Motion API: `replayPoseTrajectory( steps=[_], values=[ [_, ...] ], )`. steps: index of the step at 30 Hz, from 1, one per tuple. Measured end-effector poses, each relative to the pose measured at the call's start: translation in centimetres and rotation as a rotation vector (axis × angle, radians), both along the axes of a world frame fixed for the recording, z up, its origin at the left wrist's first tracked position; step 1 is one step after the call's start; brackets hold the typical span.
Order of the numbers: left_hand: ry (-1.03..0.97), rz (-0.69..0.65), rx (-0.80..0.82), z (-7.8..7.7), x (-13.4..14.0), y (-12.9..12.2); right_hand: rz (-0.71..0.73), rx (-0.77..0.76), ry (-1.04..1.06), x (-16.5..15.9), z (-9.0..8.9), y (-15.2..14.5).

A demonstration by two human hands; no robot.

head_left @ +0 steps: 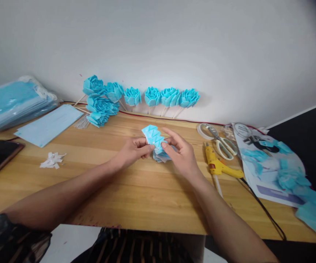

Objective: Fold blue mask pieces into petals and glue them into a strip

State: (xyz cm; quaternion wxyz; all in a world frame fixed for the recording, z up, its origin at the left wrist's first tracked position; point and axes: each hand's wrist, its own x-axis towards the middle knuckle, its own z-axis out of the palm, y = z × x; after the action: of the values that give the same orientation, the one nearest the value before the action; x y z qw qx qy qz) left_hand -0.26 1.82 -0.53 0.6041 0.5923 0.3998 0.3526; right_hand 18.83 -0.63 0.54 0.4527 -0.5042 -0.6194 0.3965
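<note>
A blue pleated strip, folded into overlapping points, is held between my two hands above the middle of the table. My left hand pinches its lower left side between thumb and fingers. On the right side, my right hand grips it with thumb and bent fingers, the index finger stretched out. The strip's lower end hangs below my fingers and is partly hidden by them. Behind it, finished blue flowers on thin sticks lean against the wall.
A yellow glue gun, scissors and a tape roll lie at the right, beside a printed sheet with blue scraps. To the left are a phone, white scraps, flat blue sheets and a bagged stack.
</note>
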Motion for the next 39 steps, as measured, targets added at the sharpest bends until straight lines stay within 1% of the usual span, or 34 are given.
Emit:
replayPoseTrajectory(
  steps=[4,6,11,15,20,25,34,39],
  values=[
    [-0.019,-0.064,0.014,0.18,-0.03,-0.11,-0.051,0.037,-0.030,-0.04,-0.27,0.16],
    [-0.029,-0.064,0.012,0.20,-0.01,-0.15,-0.068,0.058,-0.037,-0.05,-0.27,0.16],
    [-0.067,-0.018,-0.022,-0.28,0.04,0.01,-0.049,0.042,-0.028,-0.06,0.00,0.01],
    [-0.098,0.039,0.016,-0.57,-0.04,0.12,-0.020,0.004,0.007,0.09,0.25,-0.12],
    [-0.078,0.137,0.038,-0.18,0.03,0.05,0.036,0.037,-0.045,0.16,0.18,-0.03],
    [-0.067,0.174,0.044,0.06,0.07,0.02,0.039,0.074,-0.053,-0.09,0.00,0.10],
    [-0.075,0.113,0.073,0.07,0.05,-0.12,-0.003,0.088,-0.091,-0.22,0.15,0.07],
    [-0.140,0.056,0.075,-0.16,0.07,-0.16,-0.013,0.088,-0.110,-0.19,0.24,0.05]
  ],
)
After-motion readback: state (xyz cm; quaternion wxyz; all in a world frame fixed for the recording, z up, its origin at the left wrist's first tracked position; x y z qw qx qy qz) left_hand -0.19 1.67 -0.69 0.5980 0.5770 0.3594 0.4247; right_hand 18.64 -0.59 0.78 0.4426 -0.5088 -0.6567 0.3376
